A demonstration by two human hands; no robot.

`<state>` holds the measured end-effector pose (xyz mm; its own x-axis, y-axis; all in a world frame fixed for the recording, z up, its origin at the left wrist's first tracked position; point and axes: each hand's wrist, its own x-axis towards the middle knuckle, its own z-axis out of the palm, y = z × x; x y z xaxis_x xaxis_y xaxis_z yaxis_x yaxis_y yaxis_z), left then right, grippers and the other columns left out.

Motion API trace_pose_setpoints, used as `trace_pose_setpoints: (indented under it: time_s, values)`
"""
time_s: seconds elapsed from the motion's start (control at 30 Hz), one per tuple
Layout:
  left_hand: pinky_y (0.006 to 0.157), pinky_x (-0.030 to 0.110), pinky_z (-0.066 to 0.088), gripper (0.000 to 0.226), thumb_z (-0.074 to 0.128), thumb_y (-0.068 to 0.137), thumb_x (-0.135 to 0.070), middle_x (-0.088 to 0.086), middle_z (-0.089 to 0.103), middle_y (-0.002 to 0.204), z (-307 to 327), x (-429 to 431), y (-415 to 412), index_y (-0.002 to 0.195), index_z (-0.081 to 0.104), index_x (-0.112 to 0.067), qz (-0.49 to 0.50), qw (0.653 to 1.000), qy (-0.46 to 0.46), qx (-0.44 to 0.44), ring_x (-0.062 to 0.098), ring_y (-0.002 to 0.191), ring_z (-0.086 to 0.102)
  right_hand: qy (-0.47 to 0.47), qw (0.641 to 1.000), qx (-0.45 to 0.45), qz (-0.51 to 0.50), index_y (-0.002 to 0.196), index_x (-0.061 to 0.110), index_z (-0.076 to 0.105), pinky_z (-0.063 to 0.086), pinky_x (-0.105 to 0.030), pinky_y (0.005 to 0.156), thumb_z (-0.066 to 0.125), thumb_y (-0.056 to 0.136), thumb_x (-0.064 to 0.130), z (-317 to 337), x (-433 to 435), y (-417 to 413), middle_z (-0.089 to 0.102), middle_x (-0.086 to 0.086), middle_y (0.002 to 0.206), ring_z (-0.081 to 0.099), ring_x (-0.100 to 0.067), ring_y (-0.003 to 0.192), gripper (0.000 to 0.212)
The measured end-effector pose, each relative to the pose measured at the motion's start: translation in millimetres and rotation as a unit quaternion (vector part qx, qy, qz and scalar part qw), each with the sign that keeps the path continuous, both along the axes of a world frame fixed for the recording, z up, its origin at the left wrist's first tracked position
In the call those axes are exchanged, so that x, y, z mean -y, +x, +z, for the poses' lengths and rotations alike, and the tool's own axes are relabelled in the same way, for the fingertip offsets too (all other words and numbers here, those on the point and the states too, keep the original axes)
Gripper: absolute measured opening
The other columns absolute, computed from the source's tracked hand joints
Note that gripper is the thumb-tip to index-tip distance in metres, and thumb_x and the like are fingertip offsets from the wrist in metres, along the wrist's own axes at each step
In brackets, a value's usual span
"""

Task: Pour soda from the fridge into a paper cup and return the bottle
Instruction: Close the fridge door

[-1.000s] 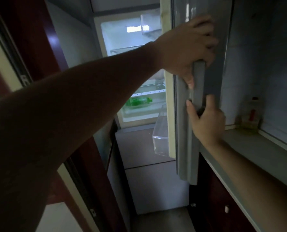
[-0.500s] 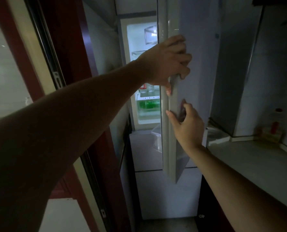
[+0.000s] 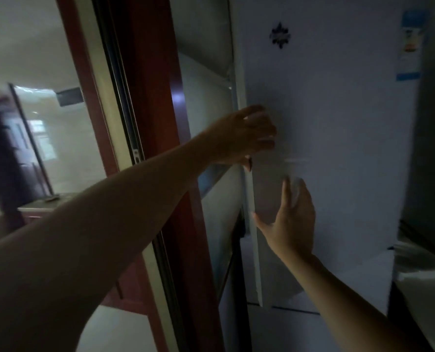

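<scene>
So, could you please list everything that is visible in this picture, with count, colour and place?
white upper fridge door: one, white, centre right, nearly closed
dark star-shaped emblem: one, dark, near the top of that door
blue and white paper label: one, top right of that door
white lower fridge door: one, white, below the upper door
red-brown wooden door frame: one, left of the fridge
pale glass panel: one, far left
grey countertop: one, right edge
left hand: one, at the upper door's left edge, fingers blurred
right hand: one, fingers straight, against the door front, below the left hand
</scene>
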<state>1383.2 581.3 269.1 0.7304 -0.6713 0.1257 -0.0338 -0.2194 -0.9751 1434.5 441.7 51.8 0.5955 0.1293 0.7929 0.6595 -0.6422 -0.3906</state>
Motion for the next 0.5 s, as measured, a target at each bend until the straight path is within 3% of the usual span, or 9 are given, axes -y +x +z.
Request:
trace_pose_setpoints:
  time_s: [0.07, 0.17, 0.27, 0.37, 0.43, 0.5]
  values:
    - [0.117, 0.056, 0.021, 0.084, 0.062, 0.075, -0.073, 0.007, 0.048, 0.148, 9.9, -6.8, 8.5, 0.141, 0.05, -0.023, 0.036, 0.999, 0.013, 0.024, 0.034, 0.138, 0.041, -0.046, 0.999, -0.016, 0.007, 0.155, 0.017, 0.002, 0.024, -0.055, 0.115, 0.066, 0.069, 0.069, 12.2, -11.9, 15.9, 0.005, -0.019, 0.161, 0.013, -0.043, 0.145, 0.12]
    - [0.116, 0.061, 0.02, 0.094, 0.059, 0.071, -0.079, 0.0, 0.042, 0.153, 10.3, -17.2, 19.5, 0.148, 0.04, -0.028, 0.061, 0.995, 0.062, 0.045, 0.031, 0.143, 0.035, -0.088, 0.996, -0.024, 0.022, 0.155, 0.017, -0.007, 0.015, -0.059, 0.116, 0.064, 0.066, 0.074, 19.0, -28.6, 34.4, -0.005, -0.017, 0.161, 0.004, -0.044, 0.146, 0.127]
    - [0.113, 0.066, 0.022, 0.099, 0.067, 0.068, -0.067, 0.004, 0.037, 0.157, 5.6, -28.9, 30.3, 0.151, 0.034, -0.026, 0.084, 0.994, 0.049, 0.052, 0.038, 0.144, 0.031, -0.09, 0.995, -0.042, 0.03, 0.155, 0.018, -0.008, 0.018, -0.063, 0.113, 0.064, 0.064, 0.075, 11.6, -44.3, 50.3, -0.006, -0.015, 0.162, 0.005, -0.045, 0.146, 0.129]
    - [0.108, 0.07, 0.028, 0.075, 0.052, 0.083, -0.048, 0.01, 0.039, 0.155, -2.0, -41.1, 43.5, 0.151, 0.035, -0.022, 0.106, 0.992, 0.044, 0.053, 0.047, 0.14, 0.034, -0.072, 0.996, -0.043, 0.031, 0.155, 0.016, -0.001, 0.025, -0.068, 0.107, 0.069, 0.062, 0.071, 7.9, -62.3, 59.8, 0.0, -0.017, 0.162, 0.011, -0.049, 0.144, 0.129]
    - [0.105, 0.07, 0.031, 0.062, 0.054, 0.092, -0.033, 0.012, 0.041, 0.153, -2.5, -52.4, 51.6, 0.15, 0.037, -0.021, 0.109, 0.992, 0.031, 0.05, 0.049, 0.138, 0.036, -0.077, 0.996, -0.04, 0.022, 0.155, 0.015, -0.002, 0.026, -0.07, 0.105, 0.069, 0.062, 0.071, 8.1, -71.4, 66.3, 0.001, -0.017, 0.162, 0.013, -0.05, 0.143, 0.13]
    - [0.107, 0.071, 0.027, 0.071, 0.062, 0.089, -0.034, 0.014, 0.034, 0.157, -1.7, -61.4, 61.3, 0.152, 0.032, -0.021, 0.104, 0.993, 0.023, 0.055, 0.048, 0.141, 0.031, -0.081, 0.996, -0.018, 0.017, 0.155, 0.015, 0.0, 0.026, -0.071, 0.103, 0.068, 0.063, 0.073, 5.2, -77.2, 76.9, 0.004, -0.017, 0.162, 0.017, -0.051, 0.142, 0.128]
